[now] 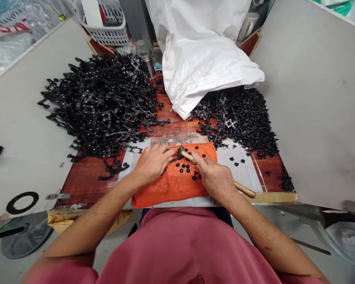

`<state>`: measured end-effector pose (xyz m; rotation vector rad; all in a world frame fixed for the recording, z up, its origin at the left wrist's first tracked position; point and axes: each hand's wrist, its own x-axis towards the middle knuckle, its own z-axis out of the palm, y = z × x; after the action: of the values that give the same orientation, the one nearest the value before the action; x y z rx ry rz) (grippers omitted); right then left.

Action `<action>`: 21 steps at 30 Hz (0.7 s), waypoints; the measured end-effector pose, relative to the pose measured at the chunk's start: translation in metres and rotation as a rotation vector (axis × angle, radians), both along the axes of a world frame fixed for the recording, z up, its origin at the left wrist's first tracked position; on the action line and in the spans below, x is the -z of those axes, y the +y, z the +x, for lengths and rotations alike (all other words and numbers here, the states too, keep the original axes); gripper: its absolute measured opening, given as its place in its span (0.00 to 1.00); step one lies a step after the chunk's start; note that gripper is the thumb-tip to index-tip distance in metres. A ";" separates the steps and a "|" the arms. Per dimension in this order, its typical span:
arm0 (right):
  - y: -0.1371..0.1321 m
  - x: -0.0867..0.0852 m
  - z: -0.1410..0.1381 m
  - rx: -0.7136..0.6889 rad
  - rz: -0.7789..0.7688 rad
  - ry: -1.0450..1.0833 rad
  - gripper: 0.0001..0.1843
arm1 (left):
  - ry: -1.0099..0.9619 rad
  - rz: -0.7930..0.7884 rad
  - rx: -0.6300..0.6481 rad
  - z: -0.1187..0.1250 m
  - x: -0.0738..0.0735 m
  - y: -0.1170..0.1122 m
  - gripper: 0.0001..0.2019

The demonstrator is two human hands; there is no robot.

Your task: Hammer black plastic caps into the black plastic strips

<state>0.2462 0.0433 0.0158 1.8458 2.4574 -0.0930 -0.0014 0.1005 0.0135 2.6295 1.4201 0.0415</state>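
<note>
My right hand (219, 177) is closed around the wooden handle of a hammer (244, 189). The hammer's dark head rests at my left fingertips, over an orange cloth (154, 193). My left hand (155, 161) lies on the cloth, its fingers closed on a slim black part (176, 159) that they mostly cover. Several small round black caps (183, 166) are scattered on the cloth between and below my hands. Under the cloth is a white board (245, 173), with a few more loose black pieces on its right side.
A large heap of black linked parts (100, 98) covers the table's left. On the right a pile of small black pieces (251, 118) lies partly under a white sack (207, 59). Behind stand a grey basket (111, 35) and a bottle (148, 61). Pale panels (319, 98) flank the table.
</note>
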 end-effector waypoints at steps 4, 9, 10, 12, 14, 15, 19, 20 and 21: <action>0.003 0.000 0.002 -0.014 0.004 0.016 0.29 | 0.028 -0.058 0.282 -0.026 -0.024 0.021 0.24; 0.004 0.000 0.001 -0.006 0.014 0.021 0.29 | 0.137 -0.157 0.502 -0.027 -0.021 0.033 0.15; 0.003 -0.001 0.003 -0.005 0.020 0.037 0.29 | 0.128 -0.158 0.502 -0.027 -0.020 0.033 0.13; 0.000 -0.001 0.008 0.012 0.045 0.088 0.28 | 0.064 -0.116 0.465 -0.028 -0.019 0.031 0.09; -0.005 -0.001 0.016 0.055 0.073 0.169 0.27 | -0.016 -0.042 0.377 -0.030 -0.020 0.024 0.08; -0.009 -0.001 0.020 0.079 0.084 0.213 0.27 | -0.040 -0.014 0.316 -0.031 -0.021 0.019 0.07; -0.023 0.002 0.036 0.131 0.068 0.301 0.27 | -0.021 -0.028 0.020 -0.023 -0.016 -0.009 0.09; -0.027 0.004 0.038 0.138 0.053 0.294 0.27 | -0.008 -0.044 -0.063 -0.018 -0.014 -0.016 0.10; -0.030 0.005 0.040 0.143 0.038 0.285 0.27 | 0.002 -0.060 -0.132 -0.013 -0.011 -0.022 0.11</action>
<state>0.2858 0.0135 0.0105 2.1589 2.5121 -0.3422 -0.0144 0.0785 0.0241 2.4856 1.5676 0.0113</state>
